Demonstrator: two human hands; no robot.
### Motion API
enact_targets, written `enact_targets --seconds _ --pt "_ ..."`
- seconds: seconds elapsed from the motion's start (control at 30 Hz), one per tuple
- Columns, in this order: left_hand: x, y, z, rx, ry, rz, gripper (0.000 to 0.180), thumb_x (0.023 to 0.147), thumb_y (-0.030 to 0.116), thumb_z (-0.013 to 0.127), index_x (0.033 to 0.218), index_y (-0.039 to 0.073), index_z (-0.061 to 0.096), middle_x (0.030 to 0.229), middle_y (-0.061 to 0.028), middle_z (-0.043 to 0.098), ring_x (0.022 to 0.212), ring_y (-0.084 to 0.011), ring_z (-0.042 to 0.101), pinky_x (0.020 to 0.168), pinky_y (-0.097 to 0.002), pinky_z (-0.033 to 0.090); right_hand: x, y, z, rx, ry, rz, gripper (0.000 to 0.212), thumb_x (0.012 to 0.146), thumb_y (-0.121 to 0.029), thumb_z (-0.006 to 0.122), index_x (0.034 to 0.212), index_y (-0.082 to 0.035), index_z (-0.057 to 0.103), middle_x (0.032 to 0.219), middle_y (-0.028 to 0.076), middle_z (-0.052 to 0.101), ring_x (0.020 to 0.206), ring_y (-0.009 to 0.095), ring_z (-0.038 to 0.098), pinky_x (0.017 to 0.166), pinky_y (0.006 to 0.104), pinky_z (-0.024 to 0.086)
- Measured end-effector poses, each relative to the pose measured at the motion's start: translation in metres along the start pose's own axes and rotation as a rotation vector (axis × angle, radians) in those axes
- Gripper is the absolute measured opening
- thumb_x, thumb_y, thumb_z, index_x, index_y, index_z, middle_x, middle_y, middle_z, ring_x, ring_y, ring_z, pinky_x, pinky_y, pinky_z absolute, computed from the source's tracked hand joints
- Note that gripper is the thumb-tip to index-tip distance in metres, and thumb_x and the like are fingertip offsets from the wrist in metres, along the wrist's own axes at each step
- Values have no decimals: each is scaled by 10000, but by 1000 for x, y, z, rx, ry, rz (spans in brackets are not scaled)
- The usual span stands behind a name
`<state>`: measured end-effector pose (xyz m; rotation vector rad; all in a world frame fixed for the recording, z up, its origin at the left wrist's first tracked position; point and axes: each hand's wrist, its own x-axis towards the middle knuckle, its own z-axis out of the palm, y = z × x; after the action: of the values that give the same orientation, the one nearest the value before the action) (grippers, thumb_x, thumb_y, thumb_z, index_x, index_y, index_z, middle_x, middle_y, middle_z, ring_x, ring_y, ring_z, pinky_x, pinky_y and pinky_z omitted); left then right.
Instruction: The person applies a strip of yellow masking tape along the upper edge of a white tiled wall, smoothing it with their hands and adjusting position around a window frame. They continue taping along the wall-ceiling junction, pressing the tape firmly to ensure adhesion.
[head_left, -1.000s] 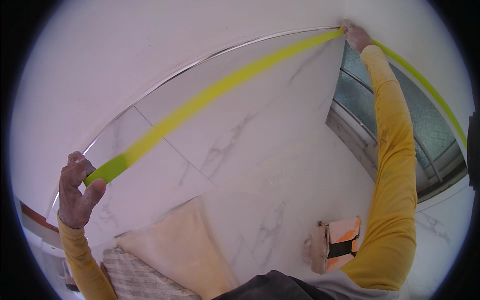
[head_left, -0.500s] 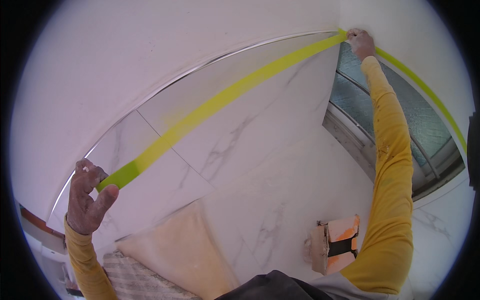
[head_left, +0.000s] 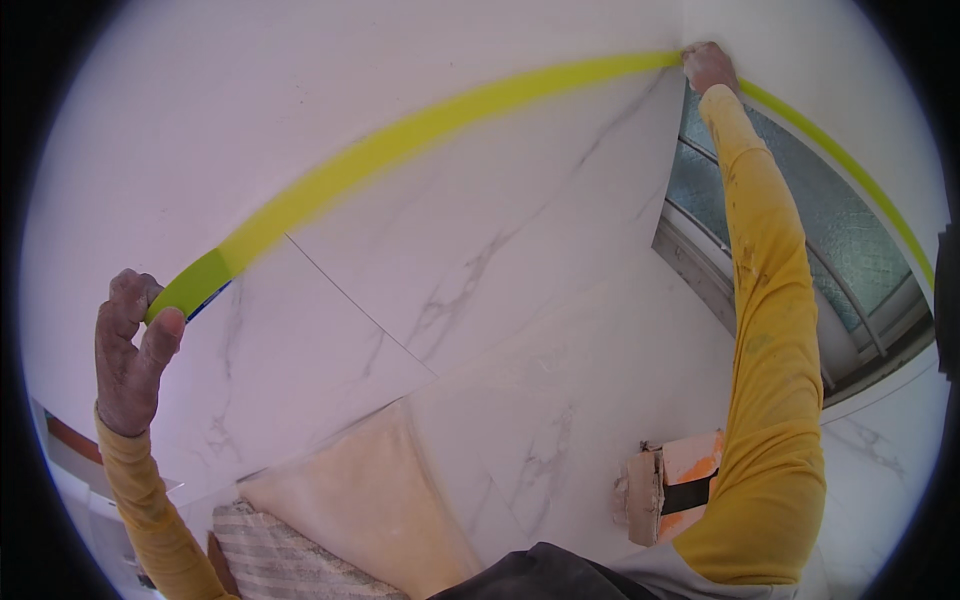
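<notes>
A long strip of yellow-green masking tape [head_left: 440, 117] stretches across the top edge of the white marbled wall tiles [head_left: 520, 240]. At its left end my left hand [head_left: 130, 355] grips the tape, thumb on one side and fingers on the other; a bit of dark blue shows under the strip there. My right hand [head_left: 710, 68], fingers curled closed, is on the tape at the wall corner above the window. Another length of tape [head_left: 850, 165] runs from that hand along the window's upper edge. Both hands look dusty.
A window with textured glass [head_left: 845, 235] and metal bars is at the right. Below stands an orange and beige block-like object [head_left: 665, 490] with a dark band. A beige sheet [head_left: 365, 480] and a striped cloth [head_left: 280, 555] lie at the lower left.
My left hand has moved up and left, raising the strip over the metal trim line. My right hand has shifted slightly up and left at the corner.
</notes>
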<state>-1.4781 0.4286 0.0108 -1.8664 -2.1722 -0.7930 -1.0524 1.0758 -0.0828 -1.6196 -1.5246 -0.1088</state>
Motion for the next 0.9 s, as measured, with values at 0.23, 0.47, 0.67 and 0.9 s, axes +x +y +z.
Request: enact_targets --seconds 0.23,0.47,0.67,0.9 --pt "-1 -14 0 -11 75 94 328 872 343 773 895 113 542 863 -55 413 717 -122 434 532 -260 360 -10 -8 4 -11 49 22 243 914 -323 591 1066 -220 750 1051 87 734 958 299 700 868 396 544" --pt "5 -14 2 15 93 104 349 877 353 766 852 106 522 872 -56 420 727 -113 449 520 -258 368 21 24 7 -58 93 -259 242 932 -272 595 1126 -176 703 994 99 731 807 261 712 756 391 550" --pt "4 -28 -24 599 53 517 355 891 360 744 1065 85 603 939 -98 480 747 -137 484 578 -256 434 -16 -8 10 15 -99 -293 270 955 -227 547 1157 -97 669 1195 114 667 1025 274 653 872 396 528" --pt "25 21 -15 290 198 442 353 965 182 650 1296 99 562 1137 -112 578 944 -186 572 827 -313 509 36 44 10 -250 -29 -692 359 957 -247 445 1176 -76 671 1275 147 622 1158 319 580 1017 412 458"
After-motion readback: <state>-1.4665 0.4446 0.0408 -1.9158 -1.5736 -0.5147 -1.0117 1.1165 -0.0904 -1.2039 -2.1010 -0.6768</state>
